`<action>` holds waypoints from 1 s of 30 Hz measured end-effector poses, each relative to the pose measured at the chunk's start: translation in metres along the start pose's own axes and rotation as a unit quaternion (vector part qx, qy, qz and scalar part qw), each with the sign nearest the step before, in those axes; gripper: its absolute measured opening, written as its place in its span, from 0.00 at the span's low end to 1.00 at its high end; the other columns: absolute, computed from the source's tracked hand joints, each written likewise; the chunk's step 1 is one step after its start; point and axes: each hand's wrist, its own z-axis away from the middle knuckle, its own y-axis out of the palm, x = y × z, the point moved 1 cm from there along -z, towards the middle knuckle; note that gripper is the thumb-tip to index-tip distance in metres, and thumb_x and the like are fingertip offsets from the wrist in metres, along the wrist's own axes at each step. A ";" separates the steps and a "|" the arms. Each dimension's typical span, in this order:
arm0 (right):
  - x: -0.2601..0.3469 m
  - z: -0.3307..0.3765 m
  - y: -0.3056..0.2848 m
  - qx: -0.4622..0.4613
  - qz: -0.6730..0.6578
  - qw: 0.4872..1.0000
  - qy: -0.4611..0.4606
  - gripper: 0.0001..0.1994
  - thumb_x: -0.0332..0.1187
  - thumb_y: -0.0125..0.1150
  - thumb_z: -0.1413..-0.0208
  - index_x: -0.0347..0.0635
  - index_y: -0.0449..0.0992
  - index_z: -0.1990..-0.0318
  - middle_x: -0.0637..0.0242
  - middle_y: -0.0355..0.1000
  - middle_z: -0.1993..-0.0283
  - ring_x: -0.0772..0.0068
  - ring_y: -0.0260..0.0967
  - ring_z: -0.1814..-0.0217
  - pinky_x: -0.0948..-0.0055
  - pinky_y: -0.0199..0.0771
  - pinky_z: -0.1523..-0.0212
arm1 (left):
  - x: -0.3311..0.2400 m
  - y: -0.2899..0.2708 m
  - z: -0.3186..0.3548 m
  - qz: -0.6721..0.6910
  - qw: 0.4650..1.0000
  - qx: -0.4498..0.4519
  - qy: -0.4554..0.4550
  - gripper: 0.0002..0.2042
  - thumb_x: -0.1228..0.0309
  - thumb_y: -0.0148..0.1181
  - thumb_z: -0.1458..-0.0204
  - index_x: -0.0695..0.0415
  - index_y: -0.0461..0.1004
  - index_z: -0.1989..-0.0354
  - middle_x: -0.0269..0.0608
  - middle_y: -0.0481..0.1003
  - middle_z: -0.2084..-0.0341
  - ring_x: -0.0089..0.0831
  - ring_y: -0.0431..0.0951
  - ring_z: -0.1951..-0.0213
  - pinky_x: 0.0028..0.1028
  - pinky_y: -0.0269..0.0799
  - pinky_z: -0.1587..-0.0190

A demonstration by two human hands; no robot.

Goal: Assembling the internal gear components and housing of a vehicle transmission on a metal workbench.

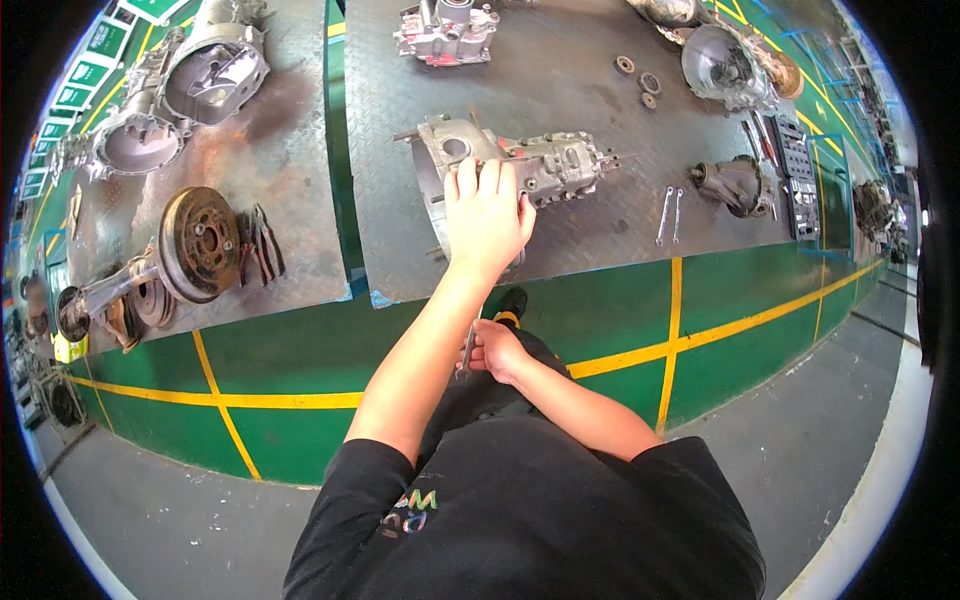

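Observation:
A grey metal gearbox housing [558, 165] lies on its side on the dark metal bench, its wide bell end to the left. My left hand [485, 215] rests on top of it near the bell end, fingers stretched out and a little apart, covering part of the casing. Below the bench edge, close to my body, my right hand [497, 350] is closed around a wrench [467, 350]. The wrench points down, and its upper end is partly hidden by the fingers. Two more wrenches, one longer [664, 215] and one shorter [678, 215], lie to the right of the gearbox.
Three small gears [650, 83] lie beyond the gearbox. At right are a differential-like part [735, 185] and an open socket set [797, 165]. Another bench on the left holds a rusty brake drum [200, 243], pliers [266, 245] and large housings [215, 80].

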 end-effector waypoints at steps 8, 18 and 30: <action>0.010 -0.007 0.005 0.028 0.020 0.999 0.001 0.16 0.43 0.38 0.30 0.39 0.66 0.55 0.58 0.75 0.64 0.58 0.80 0.64 0.61 0.82 0.62 | 0.001 0.001 -0.001 0.007 1.000 -0.013 0.007 0.22 0.63 0.63 0.56 0.60 0.74 0.52 0.44 0.74 0.53 0.48 0.67 0.43 0.48 0.60 0.39; 0.063 -0.008 -0.057 0.056 0.342 0.938 0.030 0.18 0.45 0.47 0.33 0.38 0.72 0.65 0.60 0.72 0.78 0.60 0.76 0.76 0.65 0.75 0.75 | -0.001 0.004 0.000 0.037 0.998 -0.054 -0.023 0.22 0.67 0.64 0.57 0.63 0.73 0.52 0.50 0.72 0.51 0.50 0.68 0.42 0.44 0.62 0.38; 0.206 -0.020 -0.049 0.077 0.844 0.507 -0.156 0.26 0.59 0.63 0.49 0.45 0.83 0.56 0.59 0.80 0.55 0.58 0.77 0.49 0.60 0.77 0.51 | -0.012 0.007 0.001 -0.056 0.992 -0.098 -0.061 0.20 0.71 0.63 0.53 0.63 0.72 0.50 0.55 0.73 0.50 0.52 0.72 0.46 0.42 0.67 0.41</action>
